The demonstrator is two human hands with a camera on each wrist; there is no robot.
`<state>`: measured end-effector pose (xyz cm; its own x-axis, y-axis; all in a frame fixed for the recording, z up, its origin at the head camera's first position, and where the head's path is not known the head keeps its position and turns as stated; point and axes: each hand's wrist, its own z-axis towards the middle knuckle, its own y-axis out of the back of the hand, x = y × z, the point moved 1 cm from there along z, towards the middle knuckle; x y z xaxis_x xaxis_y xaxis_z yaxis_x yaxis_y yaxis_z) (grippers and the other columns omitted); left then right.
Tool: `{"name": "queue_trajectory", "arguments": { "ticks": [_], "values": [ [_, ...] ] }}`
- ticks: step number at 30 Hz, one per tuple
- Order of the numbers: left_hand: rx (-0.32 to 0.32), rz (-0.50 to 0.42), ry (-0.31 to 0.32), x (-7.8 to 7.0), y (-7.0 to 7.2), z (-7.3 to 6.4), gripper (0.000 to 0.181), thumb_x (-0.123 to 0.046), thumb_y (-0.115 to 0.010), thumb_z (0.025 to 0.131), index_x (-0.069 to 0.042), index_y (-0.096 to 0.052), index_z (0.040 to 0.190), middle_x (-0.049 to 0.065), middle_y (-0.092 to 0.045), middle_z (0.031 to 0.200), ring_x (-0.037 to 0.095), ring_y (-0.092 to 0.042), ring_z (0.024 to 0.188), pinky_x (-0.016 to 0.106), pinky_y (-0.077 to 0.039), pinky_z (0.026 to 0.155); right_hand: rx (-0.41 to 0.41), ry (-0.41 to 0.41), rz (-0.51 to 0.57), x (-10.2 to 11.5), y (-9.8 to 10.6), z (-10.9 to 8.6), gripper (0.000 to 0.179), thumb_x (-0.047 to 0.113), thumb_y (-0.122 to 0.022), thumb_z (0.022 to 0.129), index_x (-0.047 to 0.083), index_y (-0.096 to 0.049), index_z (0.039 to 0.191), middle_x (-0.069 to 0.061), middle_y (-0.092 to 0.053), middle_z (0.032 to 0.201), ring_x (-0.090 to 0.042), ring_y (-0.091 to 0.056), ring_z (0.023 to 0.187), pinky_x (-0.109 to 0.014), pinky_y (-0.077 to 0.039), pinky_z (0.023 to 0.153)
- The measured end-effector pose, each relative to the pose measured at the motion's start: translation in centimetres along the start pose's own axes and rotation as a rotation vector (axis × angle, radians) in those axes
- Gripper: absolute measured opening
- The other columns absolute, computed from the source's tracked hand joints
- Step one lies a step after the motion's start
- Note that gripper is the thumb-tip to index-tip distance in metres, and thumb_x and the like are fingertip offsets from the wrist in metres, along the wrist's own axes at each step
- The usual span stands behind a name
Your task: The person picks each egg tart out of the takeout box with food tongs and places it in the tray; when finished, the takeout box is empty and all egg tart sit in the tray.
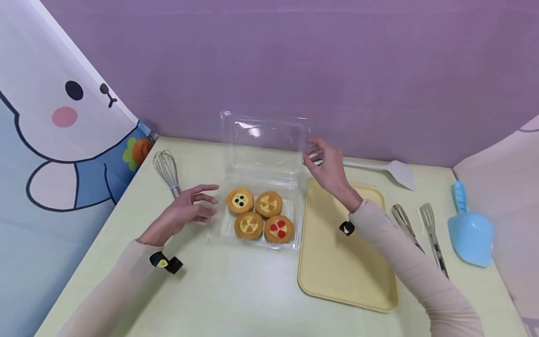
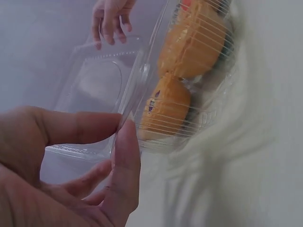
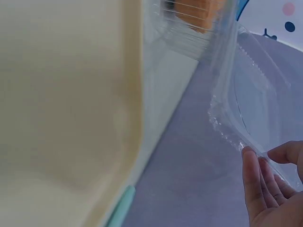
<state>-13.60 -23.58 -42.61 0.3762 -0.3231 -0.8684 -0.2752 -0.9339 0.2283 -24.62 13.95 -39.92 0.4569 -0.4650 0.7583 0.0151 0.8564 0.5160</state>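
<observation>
A clear plastic clamshell box (image 1: 296, 234) sits on the table with its lid (image 1: 265, 140) raised at the back. Inside it are several round tarts: one with dark berries (image 1: 240, 201), one with red pieces (image 1: 279, 229), others with pale wedge patterns (image 1: 249, 226). My right hand (image 1: 326, 168) pinches the right edge of the lid between thumb and fingers, as the right wrist view shows. Left of the box, my left hand (image 1: 183, 213) holds its fingers loosely extended toward the box's side. In the left wrist view its thumb and forefinger (image 2: 128, 161) overlap the lid's edge.
A yellow tray (image 1: 345, 262) lies right of the box, under my right forearm. Behind it is a white spatula (image 1: 400, 173). Tongs (image 1: 406, 222), a slotted turner (image 1: 429, 220) and a blue scoop (image 1: 469, 236) are farther right. A whisk (image 1: 167, 168) lies at the back left.
</observation>
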Motion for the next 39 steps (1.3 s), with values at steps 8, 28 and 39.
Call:
{"name": "queue_trajectory", "arguments": {
  "ticks": [8, 28, 39],
  "values": [
    [0.007, 0.007, -0.014, 0.5, -0.2, -1.4, 0.07, -0.005, -0.066, 0.098, -0.012, -0.037, 0.161, 0.026, -0.059, 0.133, 0.019, -0.071, 0.092, 0.029, -0.065, 0.076, 0.037, -0.102, 0.051, -0.5, -0.8, -0.7, 0.051, 0.003, -0.066, 0.096, -0.004, -0.055, 0.146, -0.021, -0.076, 0.103, -0.042, -0.077, 0.074, -0.014, -0.055, 0.052],
    [0.026, -0.026, -0.042, 1.1, -0.2, -1.8, 0.072, -0.003, -0.064, 0.098, -0.014, -0.036, 0.163, 0.027, -0.059, 0.132, 0.018, -0.072, 0.085, 0.027, -0.064, 0.07, 0.138, -0.543, 0.331, -2.4, -1.6, -1.8, 0.05, 0.005, -0.065, 0.099, -0.001, -0.053, 0.148, -0.028, -0.066, 0.127, -0.006, -0.072, 0.075, -0.037, -0.066, 0.08],
    [0.013, -0.027, -0.05, 1.1, -0.2, -1.8, 0.072, -0.002, -0.065, 0.097, -0.014, -0.037, 0.162, 0.026, -0.058, 0.13, 0.018, -0.071, 0.084, 0.028, -0.064, 0.07, 0.155, -0.665, 0.519, -3.3, -2.2, -2.1, 0.049, 0.003, -0.063, 0.101, -0.007, -0.051, 0.147, 0.0, -0.066, 0.103, -0.006, -0.072, 0.079, -0.021, -0.063, 0.078]
  ]
}}
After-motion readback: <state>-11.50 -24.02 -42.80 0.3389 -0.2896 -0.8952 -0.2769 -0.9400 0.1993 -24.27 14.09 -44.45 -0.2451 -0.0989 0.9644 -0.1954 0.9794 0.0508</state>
